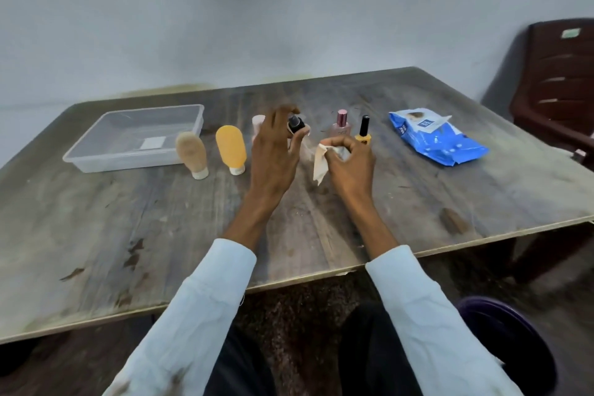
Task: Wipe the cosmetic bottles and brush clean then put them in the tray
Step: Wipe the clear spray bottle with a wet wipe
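The left hand (273, 151) pinched 1 black-capped bottle (296, 124); the right hand (348, 161) clutched 1 wipe (321, 164). 2 tubes (230, 148), 1 tray (135, 138) stood toward the table's (128, 235) far-left corner.

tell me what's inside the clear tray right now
Nothing from the task: the clear tray shows only a white label patch on its floor. Its walls are see-through, so little is hidden.

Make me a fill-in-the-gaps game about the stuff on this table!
1. The left hand holds a small bottle with a ____ cap.
2. The right hand grips a crumpled ____.
3. The clear tray has ____ bottles in it.
4. The wipes packet is coloured ____.

Missing words: black; wipe; no; blue
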